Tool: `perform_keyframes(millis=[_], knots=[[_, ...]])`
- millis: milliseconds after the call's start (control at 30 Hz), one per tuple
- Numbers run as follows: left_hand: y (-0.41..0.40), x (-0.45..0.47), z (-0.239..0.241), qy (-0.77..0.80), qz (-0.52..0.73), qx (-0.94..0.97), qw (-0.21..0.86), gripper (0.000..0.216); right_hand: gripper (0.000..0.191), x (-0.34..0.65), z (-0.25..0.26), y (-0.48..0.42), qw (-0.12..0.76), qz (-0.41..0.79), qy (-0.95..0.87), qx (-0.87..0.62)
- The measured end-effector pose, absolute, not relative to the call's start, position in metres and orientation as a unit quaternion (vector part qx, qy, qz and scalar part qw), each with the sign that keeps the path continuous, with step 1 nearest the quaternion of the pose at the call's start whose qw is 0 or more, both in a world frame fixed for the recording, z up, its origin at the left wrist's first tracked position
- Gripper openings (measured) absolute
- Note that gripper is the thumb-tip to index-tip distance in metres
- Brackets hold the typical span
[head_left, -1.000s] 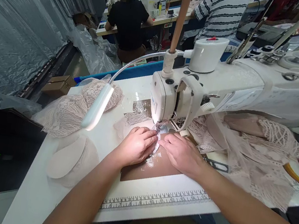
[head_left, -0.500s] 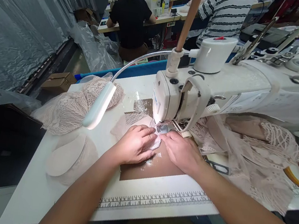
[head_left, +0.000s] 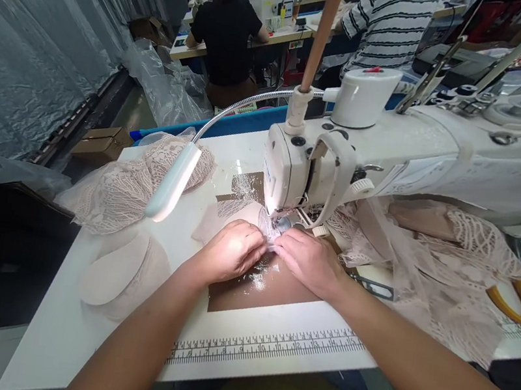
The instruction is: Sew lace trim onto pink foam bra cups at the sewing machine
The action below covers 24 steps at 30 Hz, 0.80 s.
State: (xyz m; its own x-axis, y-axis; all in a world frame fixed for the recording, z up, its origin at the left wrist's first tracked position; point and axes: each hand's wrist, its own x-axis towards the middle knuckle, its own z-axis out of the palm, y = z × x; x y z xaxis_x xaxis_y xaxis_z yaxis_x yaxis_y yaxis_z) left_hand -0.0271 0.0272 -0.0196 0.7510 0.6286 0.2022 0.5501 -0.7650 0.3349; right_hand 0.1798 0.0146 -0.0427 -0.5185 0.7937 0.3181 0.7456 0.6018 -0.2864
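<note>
Mid-table (head_left: 70, 336), just before the needle of the sewing machine (head_left: 288, 173), a worker's left hand (head_left: 231, 253) and right hand (head_left: 309, 262) meet fingertip to fingertip. Both are pinched closed on a small lace piece (head_left: 269, 229). The pale, sheer, scalloped piece appears only partly fed through. Lace stacks (head_left: 112, 194) lie at the far left corner.
</note>
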Motion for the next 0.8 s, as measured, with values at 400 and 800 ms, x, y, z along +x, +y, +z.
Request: perform_keyframes(millis=[400,800], knots=[[0.022,-0.024,-0.018,0.291,0.094,0.952,0.035,0.033,0.026,0.191,-0.041,0.002,0.207,0.033,-0.906,-0.367],[0.028,-0.021,-0.029,0.334,0.109,0.936,0.018,0.036,0.03,0.183,-0.039,0.009,0.156,0.016,-0.881,-0.446]])
